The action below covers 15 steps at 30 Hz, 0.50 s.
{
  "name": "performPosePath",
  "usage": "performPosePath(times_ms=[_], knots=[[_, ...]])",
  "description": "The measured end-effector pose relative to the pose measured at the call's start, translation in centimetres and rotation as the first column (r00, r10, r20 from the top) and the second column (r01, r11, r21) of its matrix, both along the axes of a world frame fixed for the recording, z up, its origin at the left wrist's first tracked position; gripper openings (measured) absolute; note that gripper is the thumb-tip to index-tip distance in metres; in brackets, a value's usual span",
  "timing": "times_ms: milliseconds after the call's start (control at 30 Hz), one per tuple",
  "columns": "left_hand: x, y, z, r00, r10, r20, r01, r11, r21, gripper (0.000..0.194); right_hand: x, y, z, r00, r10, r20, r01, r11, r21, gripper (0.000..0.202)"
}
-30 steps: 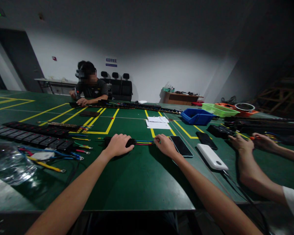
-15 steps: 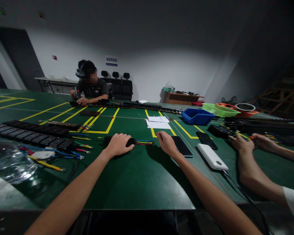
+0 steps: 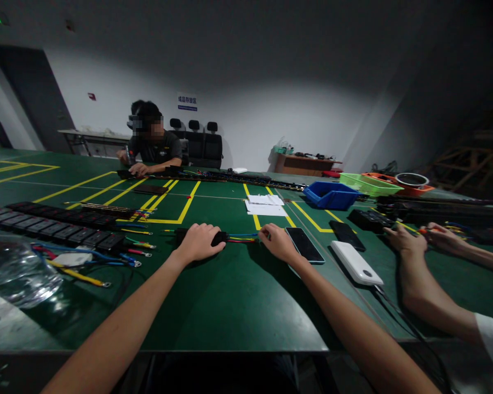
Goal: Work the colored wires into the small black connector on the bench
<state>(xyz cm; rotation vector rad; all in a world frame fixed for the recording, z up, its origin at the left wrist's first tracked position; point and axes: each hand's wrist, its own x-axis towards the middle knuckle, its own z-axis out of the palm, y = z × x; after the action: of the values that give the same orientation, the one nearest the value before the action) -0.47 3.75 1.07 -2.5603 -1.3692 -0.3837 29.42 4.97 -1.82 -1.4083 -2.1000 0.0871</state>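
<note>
My left hand (image 3: 199,242) is wrapped over a black module (image 3: 181,236) lying on the green table, covering its middle. Blue, yellow, green and red wires (image 3: 241,238) run out of the module's right end. Their tips meet the curled fingers of my right hand (image 3: 276,241), which is closed at the wire ends; the fingertips hide the exact grip. Just right of that hand lies a dark phone (image 3: 304,244).
Rows of black modules (image 3: 68,232) and a clear bottle (image 3: 18,271) are at left. Papers (image 3: 265,205), a blue bin (image 3: 331,195) and a white power bank (image 3: 355,262) are on the table (image 3: 230,306). A co-worker's hands (image 3: 408,241) work at right; another person (image 3: 156,145) sits opposite.
My right hand has moved slightly left, from beside the wire ends onto them, away from the phone. My left hand stays on the black module.
</note>
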Motion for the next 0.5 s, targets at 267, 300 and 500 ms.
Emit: performPosePath(times_ms=[267, 300, 500], knots=[[0.0, 0.0, 0.0, 1.000, -0.003, 0.010, 0.003, 1.000, -0.018, 0.048, -0.2, -0.6, 0.9, 0.997, 0.045, -0.067, -0.041, 0.997, 0.065, 0.029], [0.0, 0.0, 0.0, 1.000, -0.006, 0.013, 0.006, 1.000, -0.022, 0.048, -0.2, -0.7, 1.0, 0.996, 0.036, -0.084, -0.029, 0.996, 0.085, 0.034], [-0.1, 0.1, 0.0, 1.000, -0.004, 0.019, 0.005, 1.000, -0.018, 0.049, -0.2, -0.7, 1.3, 0.983, -0.049, -0.175, 0.073, 0.989, 0.129, 0.042]])
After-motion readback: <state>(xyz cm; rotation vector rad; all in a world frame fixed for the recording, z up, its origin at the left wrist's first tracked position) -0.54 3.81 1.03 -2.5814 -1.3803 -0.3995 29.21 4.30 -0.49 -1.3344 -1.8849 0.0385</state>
